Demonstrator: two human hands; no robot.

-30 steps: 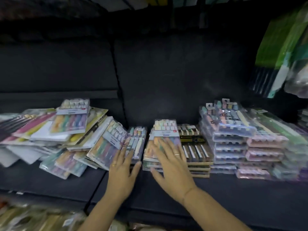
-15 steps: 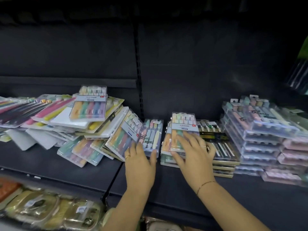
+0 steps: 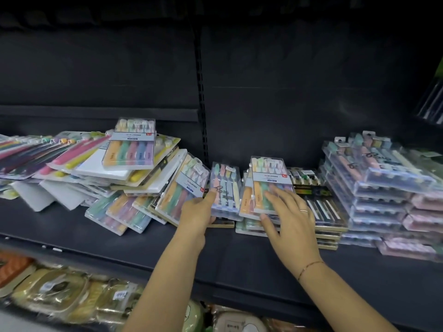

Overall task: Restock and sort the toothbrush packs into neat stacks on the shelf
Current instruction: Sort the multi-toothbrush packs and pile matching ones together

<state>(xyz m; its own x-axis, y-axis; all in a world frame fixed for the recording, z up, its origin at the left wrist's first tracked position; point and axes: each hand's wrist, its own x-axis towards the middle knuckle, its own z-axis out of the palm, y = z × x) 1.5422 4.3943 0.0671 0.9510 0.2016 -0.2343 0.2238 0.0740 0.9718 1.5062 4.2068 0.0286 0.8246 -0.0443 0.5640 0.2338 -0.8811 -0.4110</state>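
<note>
A pastel pack [image 3: 226, 185] of toothbrushes is gripped at its near-left corner by the left hand [image 3: 197, 214], thumb on top and fingers curled beneath, apparently so that it can be drawn clear of the loose heap [image 3: 96, 168] sprawled at 9 o'clock. At its 3 o'clock, the five-brush pack [image 3: 268, 178] topping the middle stack [image 3: 249, 226] is pressed down by the right hand [image 3: 290, 224], which is flat with fingers spread and grips nothing; this is judged a steadying hold while the neighbour is squared up. A tilted pack [image 3: 184, 188] is propped against the heap just beside the left hand. Black-and-gold packs [image 3: 318, 207] are piled against the middle stack at 3 o'clock, with taller clear cases [image 3: 374, 188] beyond. Everything is set on the dark shelf [image 3: 72, 226], and most of the sorting is judged to remain.
</note>
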